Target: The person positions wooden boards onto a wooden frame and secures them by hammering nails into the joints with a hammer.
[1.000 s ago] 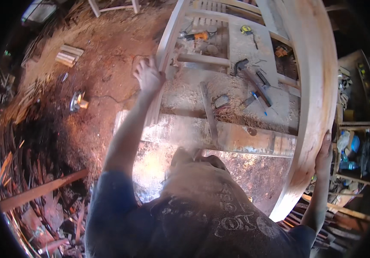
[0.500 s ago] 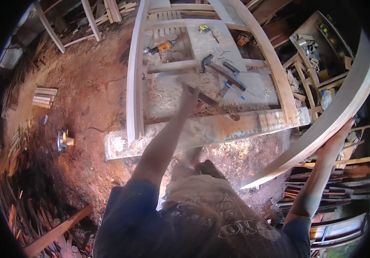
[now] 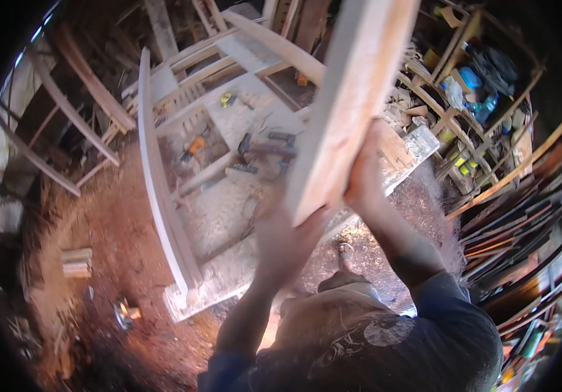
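A long pale wooden beam (image 3: 353, 98) rises from in front of me past the top edge of the view, tilted over the workbench. My right hand (image 3: 367, 175) grips its right side, fingers partly hidden behind the wood. Around its near lower end closes my left hand (image 3: 290, 243), blurred, with the thumb on the wood. Beyond the beam, a slatted wooden frame with a curved side rail (image 3: 153, 170) lies on the workbench (image 3: 192, 297). A hammer (image 3: 245, 144) rests on the boards inside the frame, partly covered by the beam.
A yellow tape measure (image 3: 227, 100) and an orange power tool (image 3: 194, 146) lie among the frame's slats. Shelves with bags and scrap (image 3: 470, 91) stand at right, above stacked boards (image 3: 522, 242). On the floor at left are a small wood stack (image 3: 77, 262) and a lamp (image 3: 125, 313).
The beam has swung from my right side to in front of me. My left hand has let go of a dark strip on the bench and taken the beam's near end. The view has turned right.
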`<state>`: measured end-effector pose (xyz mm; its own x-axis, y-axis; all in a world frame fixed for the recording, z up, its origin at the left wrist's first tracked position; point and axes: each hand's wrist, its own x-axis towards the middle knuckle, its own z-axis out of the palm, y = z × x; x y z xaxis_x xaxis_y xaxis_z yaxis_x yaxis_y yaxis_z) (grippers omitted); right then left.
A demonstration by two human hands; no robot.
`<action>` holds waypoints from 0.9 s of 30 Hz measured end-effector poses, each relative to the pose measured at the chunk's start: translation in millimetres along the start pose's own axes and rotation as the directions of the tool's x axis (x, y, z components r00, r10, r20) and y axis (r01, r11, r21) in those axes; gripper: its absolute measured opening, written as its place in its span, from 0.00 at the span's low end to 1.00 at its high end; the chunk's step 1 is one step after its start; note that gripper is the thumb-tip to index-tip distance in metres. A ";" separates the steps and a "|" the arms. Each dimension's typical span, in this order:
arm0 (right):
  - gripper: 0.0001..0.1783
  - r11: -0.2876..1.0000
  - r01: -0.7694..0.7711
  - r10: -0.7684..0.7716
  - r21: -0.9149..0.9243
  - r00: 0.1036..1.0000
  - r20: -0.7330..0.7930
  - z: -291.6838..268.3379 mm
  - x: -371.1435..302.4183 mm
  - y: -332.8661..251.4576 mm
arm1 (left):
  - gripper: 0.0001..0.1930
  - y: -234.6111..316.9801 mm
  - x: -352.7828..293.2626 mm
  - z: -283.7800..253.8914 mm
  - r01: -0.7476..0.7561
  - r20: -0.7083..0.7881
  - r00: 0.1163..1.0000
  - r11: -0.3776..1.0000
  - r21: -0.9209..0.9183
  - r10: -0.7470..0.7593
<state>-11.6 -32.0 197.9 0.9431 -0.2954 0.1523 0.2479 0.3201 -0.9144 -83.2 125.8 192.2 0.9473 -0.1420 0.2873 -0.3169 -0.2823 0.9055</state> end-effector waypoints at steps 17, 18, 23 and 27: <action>0.56 -0.144 0.261 0.312 -0.954 0.927 0.207 -284.1 270.5 143.7 | 0.21 -27.5 -35.8 89.9 0.488 -0.409 0.868 0.635 0.599 -0.281; 0.60 -0.206 0.231 0.214 -0.951 0.959 0.186 -307.4 285.5 177.0 | 0.21 -27.2 -36.9 92.7 0.468 -0.384 0.880 0.641 0.609 -0.278; 0.64 -0.050 0.112 0.498 -0.992 0.864 0.072 -326.9 336.2 122.3 | 0.21 -18.8 -65.6 83.5 0.504 -0.427 0.856 0.655 0.563 -0.292; 0.55 0.422 -0.110 0.666 -0.900 0.711 0.225 -403.5 390.4 90.4 | 0.22 -2.0 -61.9 79.3 0.454 -0.359 0.891 0.552 0.699 -0.278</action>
<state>289.7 -481.6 23.4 0.8855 0.2062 -0.4164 -0.1985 -0.6425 -0.7402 -144.9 59.9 147.8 0.9491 0.2926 0.1165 0.2219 -0.8838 0.4118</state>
